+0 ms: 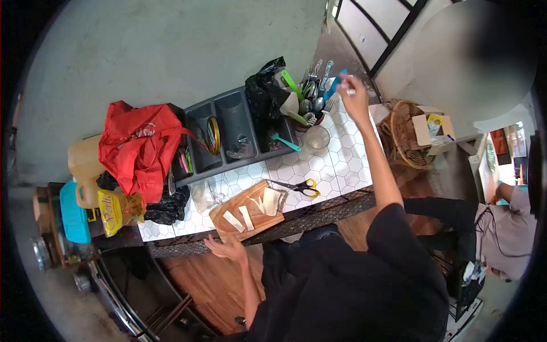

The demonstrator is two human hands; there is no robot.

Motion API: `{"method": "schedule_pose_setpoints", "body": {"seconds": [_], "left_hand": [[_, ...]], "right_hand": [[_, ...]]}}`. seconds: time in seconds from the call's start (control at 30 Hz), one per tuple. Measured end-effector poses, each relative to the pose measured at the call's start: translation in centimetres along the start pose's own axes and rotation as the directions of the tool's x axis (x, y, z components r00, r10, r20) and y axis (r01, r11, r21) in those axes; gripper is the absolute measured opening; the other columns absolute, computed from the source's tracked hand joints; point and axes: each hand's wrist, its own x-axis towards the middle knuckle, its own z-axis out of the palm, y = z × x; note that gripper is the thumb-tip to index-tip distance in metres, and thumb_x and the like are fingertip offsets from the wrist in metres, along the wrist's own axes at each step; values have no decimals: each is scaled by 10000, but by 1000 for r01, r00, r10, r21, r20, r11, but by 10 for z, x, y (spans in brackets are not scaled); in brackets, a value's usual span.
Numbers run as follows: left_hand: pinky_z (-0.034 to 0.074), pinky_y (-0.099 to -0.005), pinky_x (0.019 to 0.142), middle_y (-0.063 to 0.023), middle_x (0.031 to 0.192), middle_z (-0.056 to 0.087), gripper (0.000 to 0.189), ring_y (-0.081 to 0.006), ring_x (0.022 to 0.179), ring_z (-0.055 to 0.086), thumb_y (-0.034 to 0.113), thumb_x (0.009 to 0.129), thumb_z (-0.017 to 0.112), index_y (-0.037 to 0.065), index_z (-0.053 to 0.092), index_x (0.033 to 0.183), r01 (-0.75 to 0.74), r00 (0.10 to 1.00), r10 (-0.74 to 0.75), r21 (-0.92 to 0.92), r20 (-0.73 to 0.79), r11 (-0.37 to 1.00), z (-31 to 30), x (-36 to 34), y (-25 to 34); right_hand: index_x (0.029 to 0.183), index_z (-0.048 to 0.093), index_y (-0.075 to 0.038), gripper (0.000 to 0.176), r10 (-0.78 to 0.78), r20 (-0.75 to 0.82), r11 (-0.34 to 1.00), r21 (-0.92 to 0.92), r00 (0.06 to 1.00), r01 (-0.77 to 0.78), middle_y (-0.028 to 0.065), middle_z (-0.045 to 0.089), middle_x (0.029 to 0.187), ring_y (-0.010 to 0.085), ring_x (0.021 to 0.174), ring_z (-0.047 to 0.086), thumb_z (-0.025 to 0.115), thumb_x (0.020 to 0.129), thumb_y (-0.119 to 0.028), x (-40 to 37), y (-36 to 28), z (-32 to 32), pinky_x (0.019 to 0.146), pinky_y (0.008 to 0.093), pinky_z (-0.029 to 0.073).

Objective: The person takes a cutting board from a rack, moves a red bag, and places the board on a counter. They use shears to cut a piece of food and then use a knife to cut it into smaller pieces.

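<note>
My right hand (354,97) is stretched out over the far right of the table, fingers curled at a blue utensil (332,89) beside a crowded utensil holder. Spoons, forks (328,105) and a green-handled tool (292,84) stick out of that holder. Palm up with fingers apart, my left hand (227,249) hovers at the table's front edge, just below a wooden cutting board (259,225). Pale flat strips (246,218) and a wider pale piece (270,201) lie on the board. Black-and-yellow scissors (302,187) rest beyond its right corner.
A grey divided tray (231,122) runs along the back, with a turquoise spoon (285,141) and black plastic bag (265,91). A glass (315,138) stands nearby. Left are a red bag (139,145) and yellow packet (117,214). A wicker basket (399,134) and another person (507,233) are right.
</note>
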Motion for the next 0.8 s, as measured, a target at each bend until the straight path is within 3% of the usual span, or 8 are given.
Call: {"method": "schedule_pose_setpoints", "body": {"seconds": [0.13,0.2,0.3,0.43,0.5,0.53,0.63,0.8], "left_hand": [[73,-555,1144,-212,1559,216,699,-380,1443,188,251,867,616,23,316,1456,38,998,-34,80,-52,996,11,-67,8],[73,-557,1146,-204,1559,220,741,-378,1444,184,227,850,622,14,274,1468,41,999,-38,84,-31,996,13,-92,12],[79,-556,1145,-193,1562,217,758,-370,1445,184,200,841,626,4,252,1471,69,997,-71,58,35,996,5,-107,34],[104,-550,1141,-210,1546,235,749,-373,1429,214,161,832,625,9,262,1469,70,997,-72,97,13,993,0,-117,32],[133,-545,1136,-231,1529,261,727,-392,1405,256,135,821,628,12,298,1456,115,993,-117,144,4,983,-2,-125,26],[154,-538,1135,-224,1533,260,708,-397,1398,268,127,809,640,14,336,1439,146,989,-148,148,1,978,-2,-129,22],[169,-527,1136,-217,1537,257,711,-401,1400,259,132,804,650,11,347,1435,151,979,-171,159,116,976,-10,-143,16],[190,-520,1133,-228,1525,268,695,-416,1393,265,141,803,643,-8,362,1420,167,970,-190,153,151,974,-11,-158,16]], "right_hand": [[1189,633,-78,437,-104,13,973,-208,994,104,149,644,1078,287,1024,613,718,810,-277,71,17,10,876,398,482],[1227,617,-96,567,-16,26,838,-545,1000,28,182,653,1104,342,1023,625,724,779,-426,85,19,22,902,430,478],[1274,583,-87,709,186,220,964,-227,958,-135,212,674,1069,374,1017,635,721,742,-534,104,49,28,894,426,480],[1167,651,-40,655,102,288,977,-207,952,-42,203,705,936,348,914,665,754,730,-517,87,64,11,850,393,503],[975,715,-11,509,275,470,962,-140,839,-236,133,693,750,250,734,666,803,717,-441,80,61,-2,717,350,528],[816,722,-16,330,280,419,957,-50,864,-286,65,654,658,151,579,601,807,750,-328,73,54,-8,573,303,499],[808,709,-23,257,176,398,919,260,900,-295,38,627,622,113,524,560,786,781,-267,69,61,-7,505,290,467],[938,700,-23,399,129,432,988,18,893,-151,88,693,772,188,703,642,738,810,-399,84,67,-4,703,343,520]]}}
